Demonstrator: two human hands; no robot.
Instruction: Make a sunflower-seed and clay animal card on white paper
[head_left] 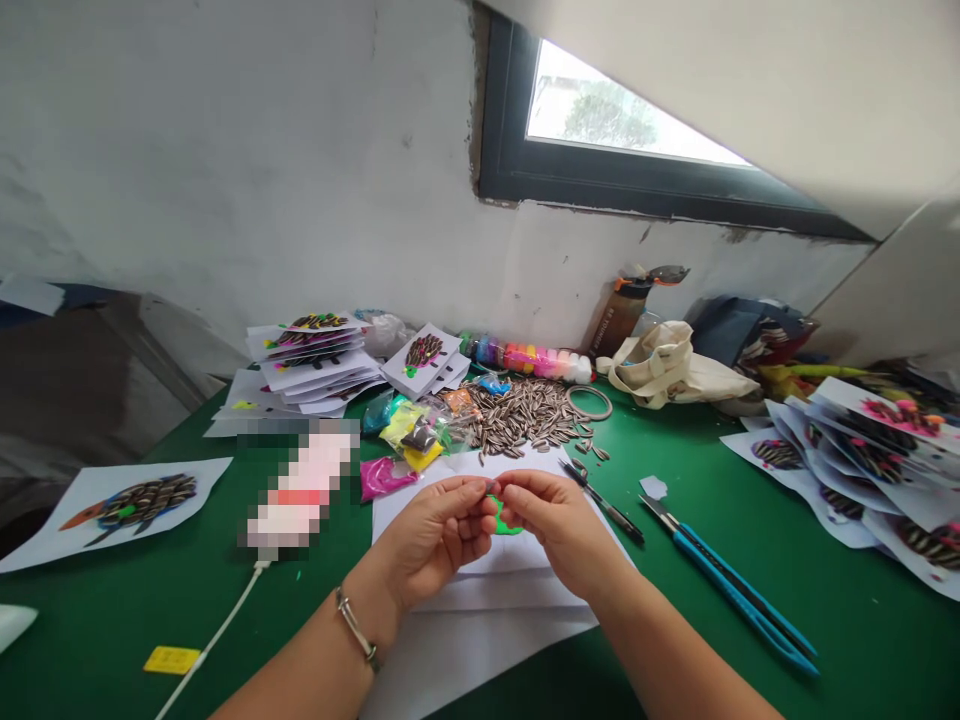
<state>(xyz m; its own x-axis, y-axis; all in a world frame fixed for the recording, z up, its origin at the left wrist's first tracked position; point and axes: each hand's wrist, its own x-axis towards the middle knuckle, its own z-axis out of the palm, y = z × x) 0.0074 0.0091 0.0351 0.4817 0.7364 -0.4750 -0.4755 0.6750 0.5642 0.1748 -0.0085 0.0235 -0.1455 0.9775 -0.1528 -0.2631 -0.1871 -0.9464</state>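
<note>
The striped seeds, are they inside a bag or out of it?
Out: they lie loose in a heap on the green table, a few scattered near the ring.

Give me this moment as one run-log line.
left hand: pinching small dark piece | right hand: fingertips at same piece | green patch: on paper below | seeds: heaped beyond | blue tweezers: right

The only view comes from a camera on the person's head, facing forward and down across the green table [277,640] to the wall [262,160] and window [600,115]. The forearms enter close at the bottom edge; the wall stands farther off.
</note>
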